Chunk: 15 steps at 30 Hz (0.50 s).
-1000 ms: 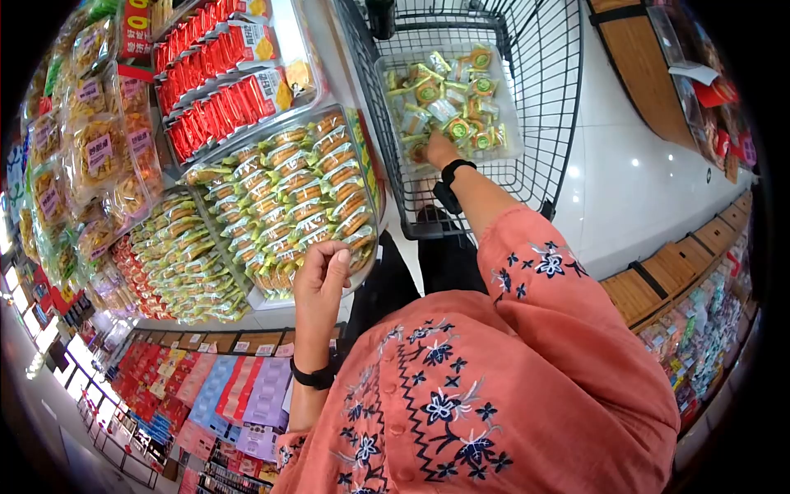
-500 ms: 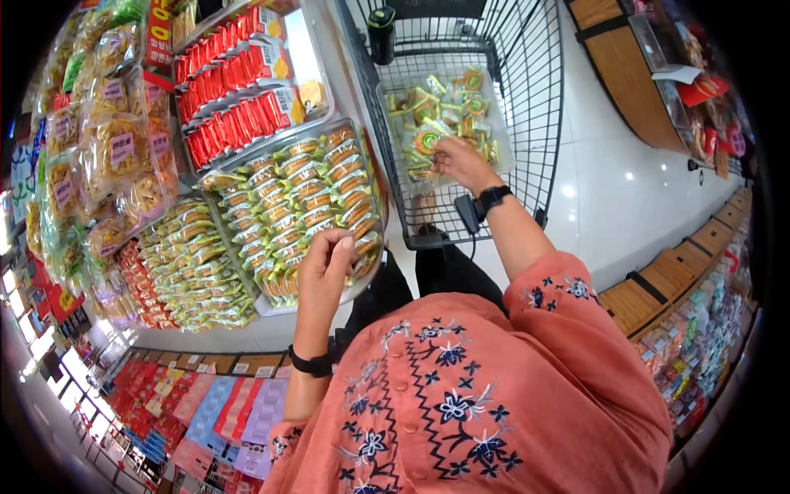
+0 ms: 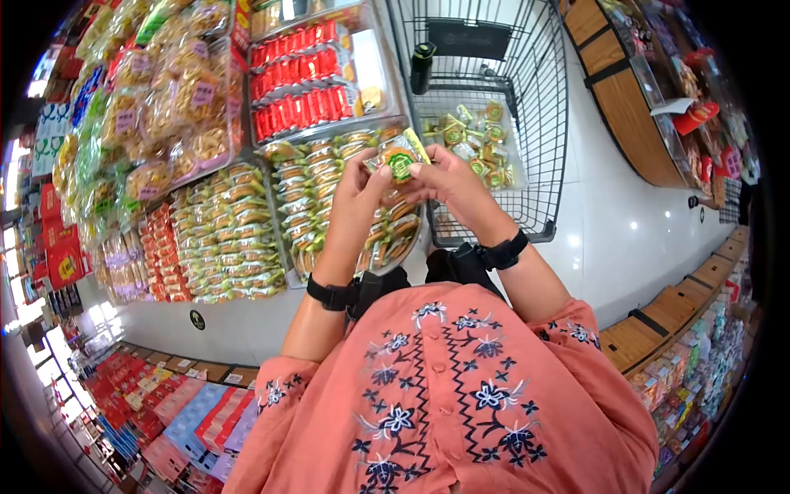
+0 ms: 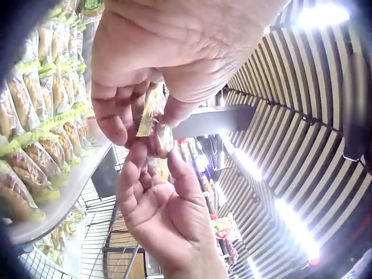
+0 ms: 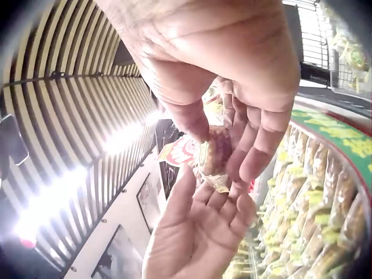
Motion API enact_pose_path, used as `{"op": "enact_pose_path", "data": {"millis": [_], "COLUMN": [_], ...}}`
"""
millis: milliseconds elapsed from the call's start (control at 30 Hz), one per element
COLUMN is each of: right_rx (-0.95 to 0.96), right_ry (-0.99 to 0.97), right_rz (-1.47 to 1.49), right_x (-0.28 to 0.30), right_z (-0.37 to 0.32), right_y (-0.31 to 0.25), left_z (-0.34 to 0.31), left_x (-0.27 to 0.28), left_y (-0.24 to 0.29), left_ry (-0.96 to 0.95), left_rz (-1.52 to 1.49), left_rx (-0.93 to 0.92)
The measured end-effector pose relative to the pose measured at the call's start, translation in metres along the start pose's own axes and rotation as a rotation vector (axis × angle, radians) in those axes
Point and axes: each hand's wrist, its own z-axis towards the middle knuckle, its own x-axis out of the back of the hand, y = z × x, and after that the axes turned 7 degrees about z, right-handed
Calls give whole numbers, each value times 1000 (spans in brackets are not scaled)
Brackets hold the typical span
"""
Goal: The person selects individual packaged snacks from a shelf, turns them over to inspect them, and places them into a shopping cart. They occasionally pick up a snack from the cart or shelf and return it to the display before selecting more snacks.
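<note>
Both hands hold one small wrapped pastry (image 3: 398, 161) with a round green label, up in front of the chest. The left hand (image 3: 360, 196) pinches its left end, thumb on the front. On the other end are the thumb and fingers of the right hand (image 3: 462, 188). Seen from the left wrist, the packet (image 4: 153, 125) lies between the left hand (image 4: 168, 52) above and the right hand (image 4: 168, 218) below. In the right wrist view the pastry (image 5: 218, 150) shows brown through clear wrap, between the right hand (image 5: 226, 64) and the left hand (image 5: 200, 232).
A shopping cart (image 3: 543, 148) stands ahead, with a clear tray (image 3: 517, 174) of similar packets and a black bottle (image 3: 421, 67). To the left are bins of wrapped pastries (image 3: 226, 235), red packets (image 3: 300, 78) and bagged snacks (image 3: 177, 99). Wooden shelving (image 3: 629, 123) is at the right.
The right hand has come back from the tray in the cart with a packet. The left hand has risen and now grips it too. The view has shifted, so the bins appear further right.
</note>
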Motion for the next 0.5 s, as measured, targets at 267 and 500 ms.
{"op": "enact_pose_path", "data": {"millis": [267,500], "right_rx": [-78,-117], "right_ry": [-16,-71], "right_rz": [-120,-388], "right_x": [-36,-59], "right_z": [5,24], "right_y": [12,22], "left_z": [-18,-20], "left_x": [48,92], "left_y": [-6,-25], "left_ry": [-16,42], "left_rz": [-211,-88], "left_rx": [78,-6]}}
